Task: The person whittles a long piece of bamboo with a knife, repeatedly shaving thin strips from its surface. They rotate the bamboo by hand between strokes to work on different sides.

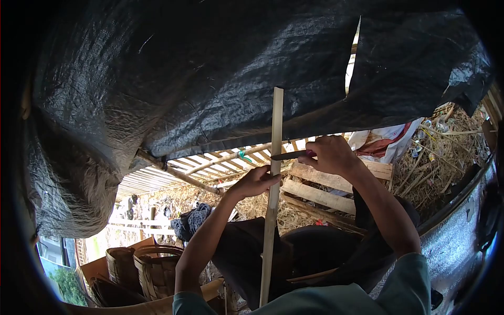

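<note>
A long pale wooden strip (pixel 271 210) stands nearly upright in front of my body, its top end against the black sheeting. My left hand (pixel 255 182) is closed around the strip's middle. In my right hand (pixel 332 155) is a knife (pixel 290 156), gripped by its dark reddish handle. The knife's dark blade points left and lies across the strip, just above my left hand.
Black plastic sheeting (pixel 226 79) hangs ahead, with a slit at the right. Wooden slats (pixel 320 196) lie beyond my hands, beside dry straw (pixel 438 157). Woven baskets (pixel 157 273) stand at the lower left. A bamboo pole (pixel 184 178) slants behind my left hand.
</note>
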`<state>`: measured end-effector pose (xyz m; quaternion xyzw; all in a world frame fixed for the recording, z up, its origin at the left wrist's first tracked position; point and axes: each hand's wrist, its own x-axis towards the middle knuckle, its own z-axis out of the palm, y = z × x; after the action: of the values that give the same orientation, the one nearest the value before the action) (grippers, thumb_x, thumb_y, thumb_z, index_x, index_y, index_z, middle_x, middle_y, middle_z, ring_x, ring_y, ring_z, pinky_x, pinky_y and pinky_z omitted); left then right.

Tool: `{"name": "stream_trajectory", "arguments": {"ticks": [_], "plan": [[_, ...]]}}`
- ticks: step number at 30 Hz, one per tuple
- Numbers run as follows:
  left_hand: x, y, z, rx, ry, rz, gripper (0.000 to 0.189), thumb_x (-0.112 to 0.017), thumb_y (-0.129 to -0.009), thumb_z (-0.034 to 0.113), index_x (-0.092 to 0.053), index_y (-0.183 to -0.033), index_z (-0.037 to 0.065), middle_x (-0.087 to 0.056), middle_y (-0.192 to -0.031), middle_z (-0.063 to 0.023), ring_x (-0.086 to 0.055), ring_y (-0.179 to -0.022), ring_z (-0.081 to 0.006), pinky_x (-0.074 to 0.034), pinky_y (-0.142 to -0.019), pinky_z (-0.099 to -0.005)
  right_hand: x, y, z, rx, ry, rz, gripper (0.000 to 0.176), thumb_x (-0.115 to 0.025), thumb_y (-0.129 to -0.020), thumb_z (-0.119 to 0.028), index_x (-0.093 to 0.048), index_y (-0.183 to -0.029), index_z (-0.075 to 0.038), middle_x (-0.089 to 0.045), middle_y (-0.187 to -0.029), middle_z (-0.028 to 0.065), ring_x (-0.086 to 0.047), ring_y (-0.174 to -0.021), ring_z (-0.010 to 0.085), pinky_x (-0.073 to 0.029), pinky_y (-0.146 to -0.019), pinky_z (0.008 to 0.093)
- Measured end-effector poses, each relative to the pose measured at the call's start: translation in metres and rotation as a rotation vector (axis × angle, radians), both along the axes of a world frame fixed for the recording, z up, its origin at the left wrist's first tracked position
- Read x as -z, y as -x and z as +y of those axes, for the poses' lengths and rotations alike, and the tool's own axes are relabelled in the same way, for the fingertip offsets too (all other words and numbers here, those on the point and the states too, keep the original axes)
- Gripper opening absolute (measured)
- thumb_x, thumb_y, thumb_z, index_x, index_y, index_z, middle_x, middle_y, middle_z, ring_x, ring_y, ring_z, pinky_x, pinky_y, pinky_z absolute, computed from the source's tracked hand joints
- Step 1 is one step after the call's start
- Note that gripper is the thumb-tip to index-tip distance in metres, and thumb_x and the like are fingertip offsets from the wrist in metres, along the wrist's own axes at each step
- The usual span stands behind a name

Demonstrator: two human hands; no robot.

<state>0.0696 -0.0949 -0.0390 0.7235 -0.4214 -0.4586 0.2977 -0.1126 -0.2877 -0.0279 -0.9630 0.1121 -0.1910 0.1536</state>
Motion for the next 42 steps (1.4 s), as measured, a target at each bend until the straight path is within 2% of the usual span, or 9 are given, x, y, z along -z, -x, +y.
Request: {"name": "stream_trajectory", "arguments": {"ticks": [5, 8, 24, 27, 28, 35, 37, 39, 42], "plan": [[-0.004, 0.001, -0.002, 0.107, -0.012, -0.048, 0.033, -0.051, -0.094, 0.031, -0.057, -0.098, -0.001, -0.061, -0.078, -0.0061, -0.061, -0.068, -0.0132, -0.051, -0.061, -0.0289, 0.001, 0.001, -0.002, 0.014, -0.018, 0.061, 0.033, -0.065, -0.082, -0.042, -0.068, -0.082, -0.009, -0.066, -0.068, 0.0055, -0.065, -0.063, 0.0207, -0.051, -0.059, 0.0341], [-0.021, 0.004, -0.008, 0.185, -0.142, -0.174, 0.034, -0.050, -0.094, 0.030, -0.056, -0.104, -0.002, -0.069, -0.095, -0.0107, -0.065, -0.091, -0.0168, -0.050, -0.075, -0.0310, 0.002, 0.001, -0.002, 0.007, -0.024, 0.042, 0.031, -0.066, -0.082, -0.040, -0.067, -0.082, -0.009, -0.066, -0.068, 0.0048, -0.065, -0.063, 0.0200, -0.051, -0.058, 0.0338], [-0.012, -0.005, 0.000, 0.110, 0.011, -0.124, 0.033, -0.062, -0.090, 0.029, -0.059, -0.098, -0.003, -0.067, -0.077, -0.0103, -0.066, -0.065, -0.0146, -0.053, -0.057, -0.0276, -0.002, 0.004, -0.003, -0.013, -0.017, 0.031, 0.028, -0.067, -0.082, -0.035, -0.066, -0.077, -0.007, -0.067, -0.070, 0.0051, -0.065, -0.064, 0.0221, -0.053, -0.060, 0.0357], [-0.027, -0.010, 0.002, 0.093, 0.022, -0.108, 0.037, -0.062, -0.090, 0.029, -0.055, -0.108, -0.003, -0.067, -0.079, -0.0110, -0.068, -0.069, -0.0158, -0.053, -0.058, -0.0276, -0.003, 0.005, -0.003, -0.006, -0.029, 0.022, 0.028, -0.067, -0.082, -0.035, -0.065, -0.077, -0.007, -0.066, -0.069, 0.0060, -0.065, -0.064, 0.0235, -0.052, -0.060, 0.0365], [-0.032, -0.013, 0.006, 0.035, 0.028, -0.168, 0.052, -0.060, -0.091, 0.028, -0.041, -0.128, -0.003, -0.067, -0.081, -0.0114, -0.069, -0.072, -0.0170, -0.053, -0.061, -0.0273, -0.003, 0.004, -0.001, -0.009, -0.035, 0.017, 0.028, -0.067, -0.083, -0.034, -0.065, -0.076, -0.007, -0.066, -0.069, 0.0063, -0.065, -0.064, 0.0239, -0.052, -0.060, 0.0368], [-0.121, -0.036, 0.077, -0.961, 1.144, -0.414, 0.082, -0.051, -0.089, -0.004, 0.008, -0.145, 0.008, -0.062, -0.105, -0.0172, -0.066, -0.076, -0.0181, -0.055, -0.067, -0.0277, -0.005, 0.003, 0.006, -0.022, -0.012, 0.046, 0.033, -0.069, -0.078, -0.039, -0.066, -0.073, -0.007, -0.063, -0.063, 0.0080, -0.063, -0.063, 0.0247, -0.050, -0.061, 0.0376], [-0.150, -0.030, 0.109, -1.234, 1.462, -0.906, 0.074, -0.042, -0.094, 0.000, 0.008, -0.146, 0.012, -0.061, -0.106, -0.0195, -0.066, -0.076, -0.0174, -0.056, -0.066, -0.0286, -0.017, 0.003, 0.015, -0.015, -0.066, 0.088, 0.027, -0.070, -0.077, -0.031, -0.066, -0.074, -0.005, -0.064, -0.068, 0.0095, -0.064, -0.066, 0.0250, -0.050, -0.061, 0.0381], [-0.179, -0.016, 0.137, -1.344, 1.500, -1.451, 0.072, -0.040, -0.096, 0.004, 0.009, -0.146, 0.016, -0.061, -0.105, -0.0245, -0.064, -0.060, -0.0176, -0.056, -0.057, -0.0253, -0.026, 0.003, 0.020, -0.044, -0.107, 0.072, 0.023, -0.070, -0.078, -0.026, -0.065, -0.075, -0.003, -0.065, -0.071, 0.0113, -0.064, -0.066, 0.0260, -0.049, -0.062, 0.0383], [-0.211, 0.004, 0.172, -1.174, 1.630, -1.710, 0.076, -0.038, -0.095, 0.002, 0.016, -0.145, 0.022, -0.061, -0.108, -0.0255, -0.062, -0.057, -0.0163, -0.051, -0.050, -0.0212, -0.026, -0.001, 0.025, -0.061, -0.109, 0.067, 0.023, -0.070, -0.078, -0.025, -0.064, -0.076, -0.002, -0.065, -0.072, 0.0117, -0.064, -0.066, 0.0261, -0.049, -0.063, 0.0384]]}}
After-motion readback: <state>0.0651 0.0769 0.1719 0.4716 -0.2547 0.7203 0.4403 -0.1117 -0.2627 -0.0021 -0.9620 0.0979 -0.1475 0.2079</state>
